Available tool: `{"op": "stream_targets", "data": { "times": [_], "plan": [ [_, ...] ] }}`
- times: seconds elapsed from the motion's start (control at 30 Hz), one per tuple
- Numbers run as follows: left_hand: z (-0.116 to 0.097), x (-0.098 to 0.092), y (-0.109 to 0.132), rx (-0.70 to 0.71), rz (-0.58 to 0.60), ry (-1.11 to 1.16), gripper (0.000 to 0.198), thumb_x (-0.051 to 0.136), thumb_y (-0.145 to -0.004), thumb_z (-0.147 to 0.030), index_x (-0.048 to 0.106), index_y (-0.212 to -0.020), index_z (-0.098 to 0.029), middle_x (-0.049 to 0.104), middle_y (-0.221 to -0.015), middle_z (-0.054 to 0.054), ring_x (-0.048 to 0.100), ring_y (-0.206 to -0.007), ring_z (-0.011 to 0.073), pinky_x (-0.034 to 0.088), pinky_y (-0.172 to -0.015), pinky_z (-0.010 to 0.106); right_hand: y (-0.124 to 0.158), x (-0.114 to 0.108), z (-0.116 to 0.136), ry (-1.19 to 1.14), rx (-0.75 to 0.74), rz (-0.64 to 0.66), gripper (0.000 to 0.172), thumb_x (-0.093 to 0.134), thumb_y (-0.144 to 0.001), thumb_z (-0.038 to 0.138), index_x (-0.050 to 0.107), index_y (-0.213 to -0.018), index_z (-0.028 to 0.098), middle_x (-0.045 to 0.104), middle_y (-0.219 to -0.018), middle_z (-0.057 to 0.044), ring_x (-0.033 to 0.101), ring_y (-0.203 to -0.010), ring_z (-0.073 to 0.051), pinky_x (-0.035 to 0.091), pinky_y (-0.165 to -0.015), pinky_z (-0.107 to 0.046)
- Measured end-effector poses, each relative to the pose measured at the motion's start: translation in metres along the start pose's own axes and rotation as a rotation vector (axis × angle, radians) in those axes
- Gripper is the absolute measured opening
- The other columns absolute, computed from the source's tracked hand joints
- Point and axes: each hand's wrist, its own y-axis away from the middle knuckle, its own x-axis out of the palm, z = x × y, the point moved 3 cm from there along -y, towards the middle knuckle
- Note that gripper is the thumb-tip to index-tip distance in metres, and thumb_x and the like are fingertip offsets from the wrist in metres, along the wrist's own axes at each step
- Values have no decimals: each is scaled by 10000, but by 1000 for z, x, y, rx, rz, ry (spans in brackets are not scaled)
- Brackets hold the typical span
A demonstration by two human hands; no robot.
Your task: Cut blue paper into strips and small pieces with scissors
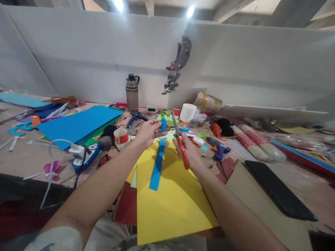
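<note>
Across a cluttered table (15,164), our left hand (148,134) pinches a small blue piece (163,124); to its right, our right hand (192,151) is closed around red-handled scissors (183,155). Below both lies a blue strip (157,167) over a yellow sheet (180,209).

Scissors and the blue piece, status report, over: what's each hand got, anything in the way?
Left hand pinching small blue piece. Right hand holding red-handled scissors, apart from piece. Blue strip below, on yellow sheet.
</note>
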Motion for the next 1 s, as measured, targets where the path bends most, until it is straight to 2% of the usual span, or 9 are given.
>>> {"op": "stream_targets", "data": {
  "times": [0.17, 0.33, 0.53, 0.8, 1.0],
  "plan": [
    [2, 2, 3, 11, -32, -43, 54, 622, -821, -163, 594, -810, -118, 664, -703, 48, 641, -575, 117, 526, -504, 221, 2, 5, -2, -70, -37, 58, 340, 572, -827, 490, 485, -1069, 267, 452, -623, 74, 396, -460, -88, 363, -442, -207],
    [5, 6, 4, 42, -54, 24, 58, 643, -799, -124, 593, -774, -109, 626, -636, 19, 586, -505, 80, 536, -525, 213, 1, 7, -4, -97, -17, 63, 377, 596, -798, 522, 493, -1056, 267, 444, -586, 76, 396, -444, -90, 357, -416, -201],
    [5, 9, 6, 36, -47, -2, 82, 624, -803, -121, 567, -743, -121, 639, -634, 19, 616, -523, 100, 548, -508, 227, 0, 10, -7, -128, 27, 78, 387, 620, -758, 570, 482, -952, 265, 412, -549, 87, 407, -431, -92, 368, -407, -198],
    [4, 9, 8, 51, -30, -50, 77, 614, -795, -120, 562, -738, -117, 635, -602, 19, 615, -507, 102, 549, -504, 224, 2, 12, -8, -239, 28, 146, 349, 636, -790, 491, 383, -825, 253, 391, -567, 103, 354, -393, -58, 288, -336, -164],
    [3, 8, 7, 61, -27, -58, 84, 606, -801, -118, 558, -732, -115, 643, -603, 27, 619, -511, 110, 559, -519, 246, 2, 13, -10, -259, 24, 135, 326, 635, -804, 442, 374, -808, 248, 387, -597, 93, 352, -407, -48, 261, -340, -155]
  ]
}}
